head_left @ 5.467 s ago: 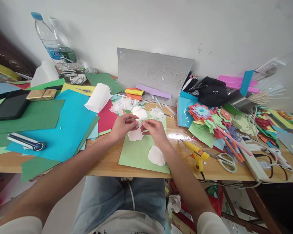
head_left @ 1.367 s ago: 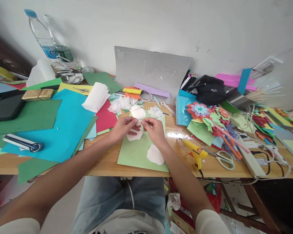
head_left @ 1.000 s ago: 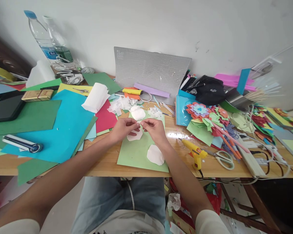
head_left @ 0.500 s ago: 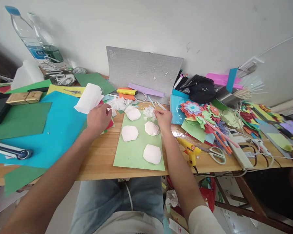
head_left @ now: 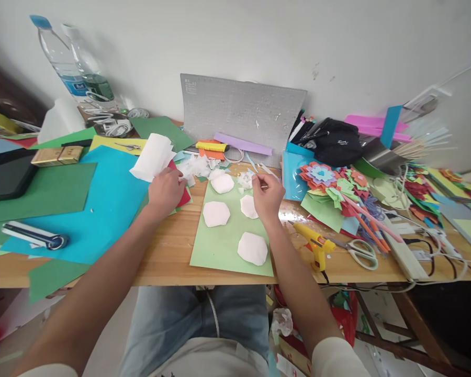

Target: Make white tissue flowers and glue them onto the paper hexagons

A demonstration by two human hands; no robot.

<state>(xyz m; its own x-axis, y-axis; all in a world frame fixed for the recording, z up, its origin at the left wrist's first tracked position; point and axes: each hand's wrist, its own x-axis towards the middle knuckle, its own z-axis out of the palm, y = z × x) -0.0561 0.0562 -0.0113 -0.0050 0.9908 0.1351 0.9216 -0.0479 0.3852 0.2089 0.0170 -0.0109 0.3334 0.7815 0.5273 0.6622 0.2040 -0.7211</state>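
My left hand [head_left: 165, 192] rests with curled fingers beside a white tissue roll [head_left: 153, 158] and over some red paper [head_left: 185, 196]. Whatever its fingertips hold is hidden. My right hand [head_left: 268, 197] is closed in a pinch above the upper right of a light green sheet [head_left: 230, 246]; I cannot make out what is in it. Just left of its fingers lies a small crumpled bit of white tissue [head_left: 245, 180]. Several white rounded paper pads [head_left: 216, 213] sit on the sheet, one partly covered by my right hand. Behind the sheet is a heap of torn white tissue [head_left: 196, 166].
At right lie a yellow glue gun [head_left: 316, 243], scissors [head_left: 361, 253], paper flowers [head_left: 320, 175] and a power strip [head_left: 406, 256]. Blue paper [head_left: 105, 209] with a stapler [head_left: 35, 235] covers the left. A grey cutting mat [head_left: 239, 112] leans on the wall, near bottles [head_left: 73, 81].
The view has swung slightly left. My right hand has come a little nearer over the green sheet and now covers part of one white pad. My left hand stays by the tissue roll.
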